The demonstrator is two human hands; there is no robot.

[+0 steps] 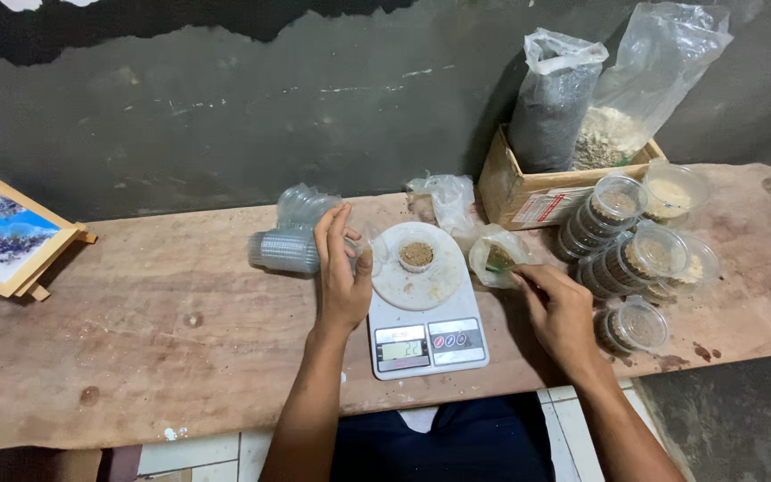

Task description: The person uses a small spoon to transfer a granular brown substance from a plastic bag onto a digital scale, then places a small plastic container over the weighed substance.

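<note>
Cup (417, 256) on the scale (427, 332) may tip if our spread left hand (343, 277), beside it, bumps it; right hand (559, 308) pinches a bag (494, 259).

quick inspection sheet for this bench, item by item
surface: worn wooden bench, stained
job's things: small cup of brown grain on kitchen scale; small plastic bag
clutter: stack of empty clear cups; filled lidded cups; cardboard box with two bags
grippers: left hand beside scale, empty; right hand at small bag
cables: nothing seen
surroundings: dark wall; framed picture
</note>
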